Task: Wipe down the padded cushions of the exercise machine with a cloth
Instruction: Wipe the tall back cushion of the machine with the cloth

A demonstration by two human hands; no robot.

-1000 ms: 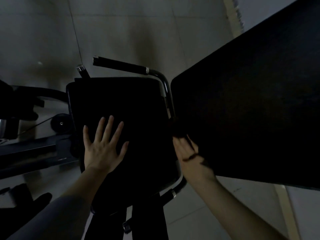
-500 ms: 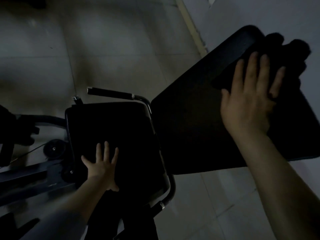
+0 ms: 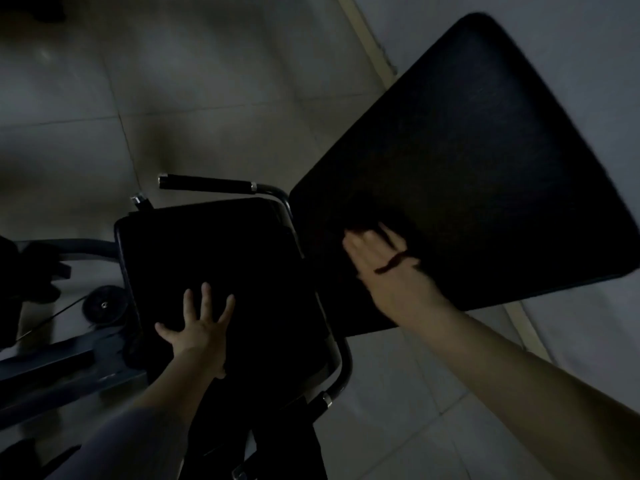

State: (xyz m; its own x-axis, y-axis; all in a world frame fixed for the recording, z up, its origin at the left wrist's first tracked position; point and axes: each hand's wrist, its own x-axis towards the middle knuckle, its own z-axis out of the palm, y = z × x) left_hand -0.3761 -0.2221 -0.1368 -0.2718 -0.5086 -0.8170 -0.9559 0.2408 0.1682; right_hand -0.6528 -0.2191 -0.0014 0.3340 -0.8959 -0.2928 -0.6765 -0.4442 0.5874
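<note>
Nearby, a black handlebar [image 3: 207, 184] juts beside the seat cushion [image 3: 221, 258], where the left hand [image 3: 197, 332] rests, fingers wide; the right hand [image 3: 388, 268] presses a dark cloth [image 3: 367, 211] under straight fingers [image 3: 363, 237] against the back cushion [image 3: 485, 161].

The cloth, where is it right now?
In the head view the dark cloth lies under the right hand, pressed against the lower left part of the back pad, just right of the seat pad.
</note>
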